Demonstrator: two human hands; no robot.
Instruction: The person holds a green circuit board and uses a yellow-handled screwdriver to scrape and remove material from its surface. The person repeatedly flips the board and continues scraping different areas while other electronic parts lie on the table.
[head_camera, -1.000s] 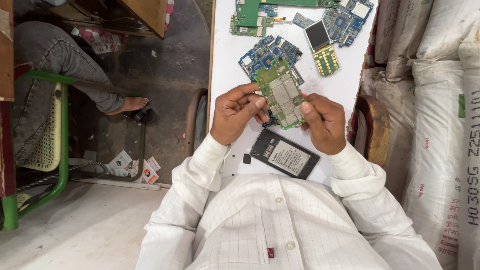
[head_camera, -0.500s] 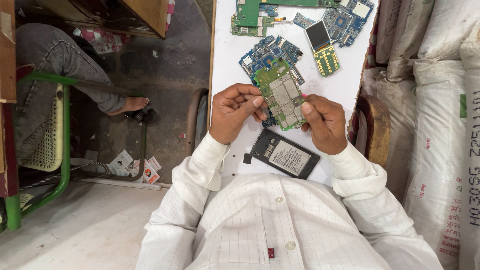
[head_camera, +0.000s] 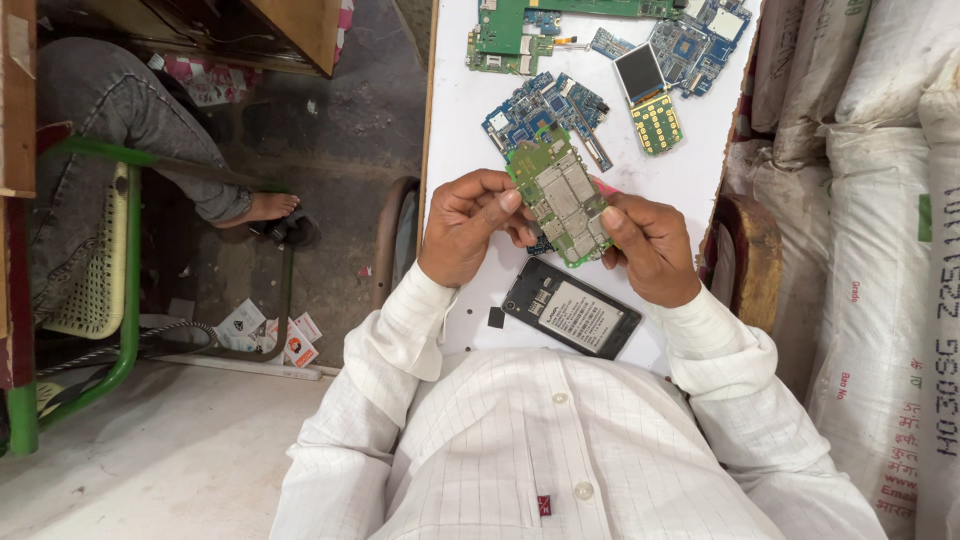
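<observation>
A: Starting at the left, a person's leg in grey trousers by a green chair. Then the white table, and the left hand is up over it, fingers curled, thumb pressed on the left edge of the green circuit board.

B: Which way does that board run?

A: Long axis goes from far-left to near-right, tilted, held above the table between both hands. It's green, covered in silvery metal shields, face up.

B: And the other side?

A: The right hand pinches the near-right end, thumb on top, fingers folded beneath. Both wrists come up from white sleeves. Just near of the hands lies a black phone body; farther off, blue boards and a small keypad module. White sacks at far right.
</observation>
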